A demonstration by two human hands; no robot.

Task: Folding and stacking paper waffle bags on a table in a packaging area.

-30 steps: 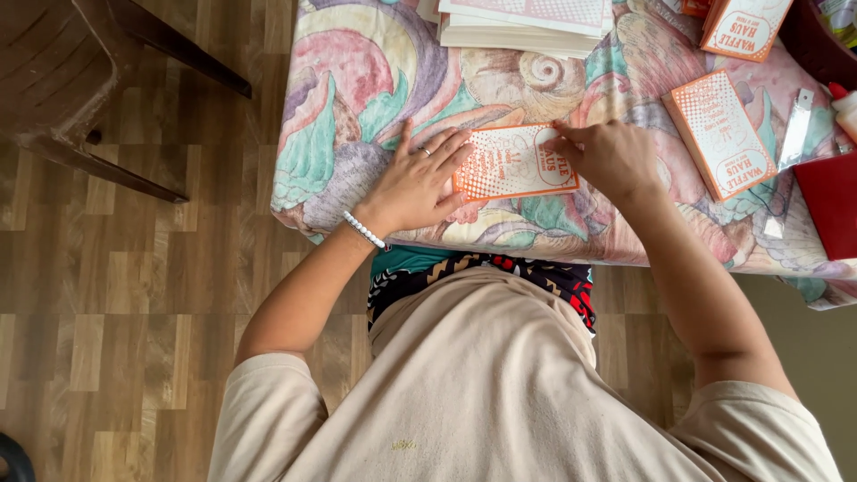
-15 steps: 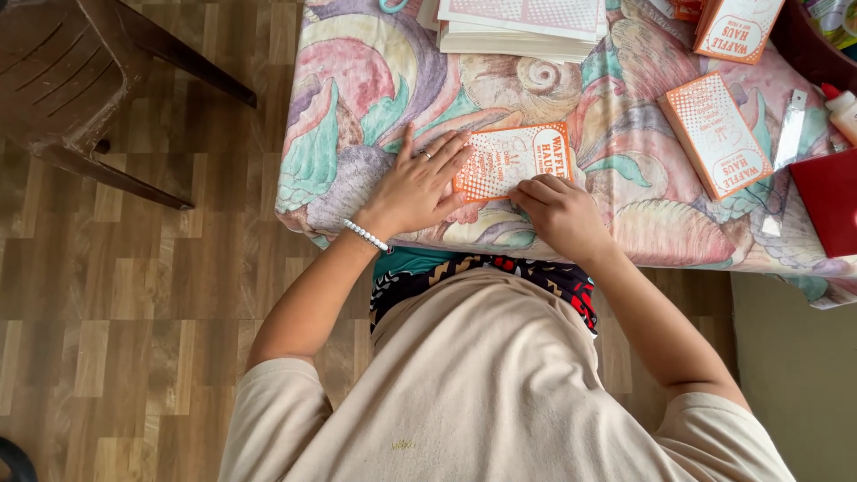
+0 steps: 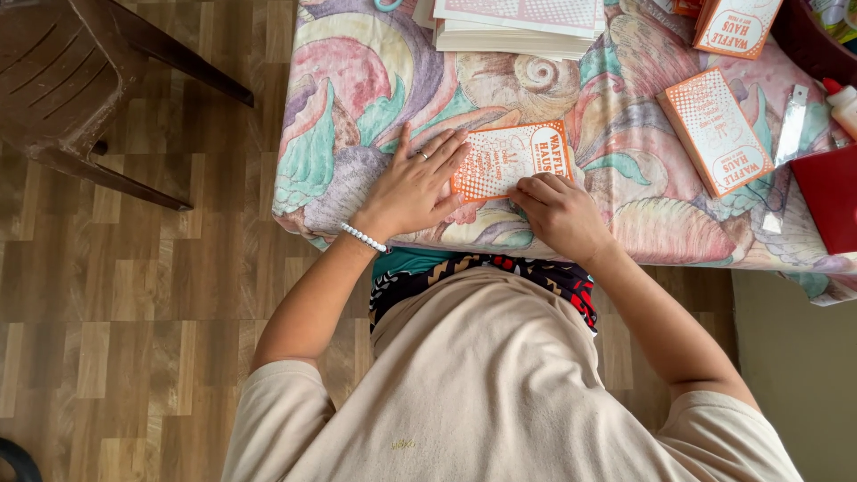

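A flat orange-and-white paper bag (image 3: 513,157) lies on a table covered with a pastel shell-patterned cloth (image 3: 357,98). My left hand (image 3: 415,183), with a ring and a white bead bracelet, lies flat with fingers spread, its fingertips pressing the bag's left end. My right hand (image 3: 558,214) is curled, knuckles up, pressing along the bag's near edge. Neither hand lifts the bag.
A stack of flat paper sheets (image 3: 513,22) lies at the far edge. Two more orange bags (image 3: 719,129) (image 3: 736,25) lie to the right, beside a metal strip (image 3: 790,125), a glue bottle (image 3: 844,103) and a red box (image 3: 830,196). A brown plastic chair (image 3: 71,80) stands left on the wooden floor.
My right hand has slid from the bag's right end down and left to its near edge. The left hand has stayed pressed on the bag's left end.
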